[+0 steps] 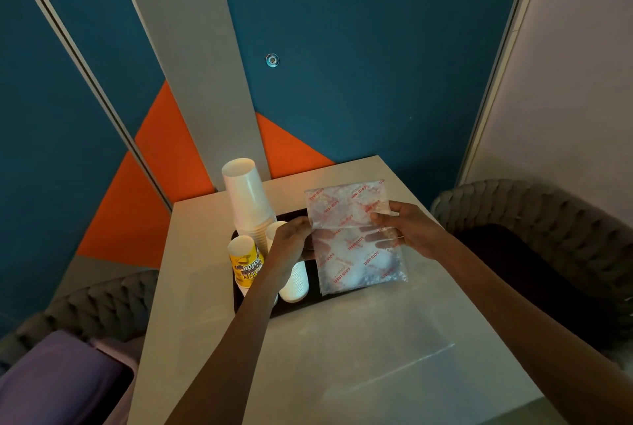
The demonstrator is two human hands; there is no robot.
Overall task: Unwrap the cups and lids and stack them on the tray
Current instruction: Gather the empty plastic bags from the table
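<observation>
Grip: you're holding the bag (352, 246) up over the tray (301, 306) with both hands. Left hand (291, 239) is pinching its left edge, fingers (302, 225) curled onto the film. Right hand (411, 229) is pinching the right edge, thumb in front, the other fingers showing through the plastic behind.
Bag: it's hanging clear of the bench (205, 322), and I can't tell whether it's sealed. Pale round shapes are showing inside, likely the lids, not certain.
Tray: it's carrying a tall white stack (248, 200) of upside-down cups at the back, a yellow cup stack (245, 262) front left, and a second white stack (295, 279) just under your left wrist. I can't tell whether that one is leaning or lying.
Risk 1: your left forearm is passing right beside the stacks. A sharp tug on the film could swing the wrist or elbow into the tall one and topple it.
Risk 2: if the film gives way all at once, lids could scatter over the bench or off its edge instead of onto the tray. Try tearing slowly, low over the tray.
Risk 3: a loose clear wrapper (394, 352) is lying on the bench near you. It looks slippery, so anything dropping on it may slide.
Status: cups are looking done, and you're not yet into the lids.
</observation>
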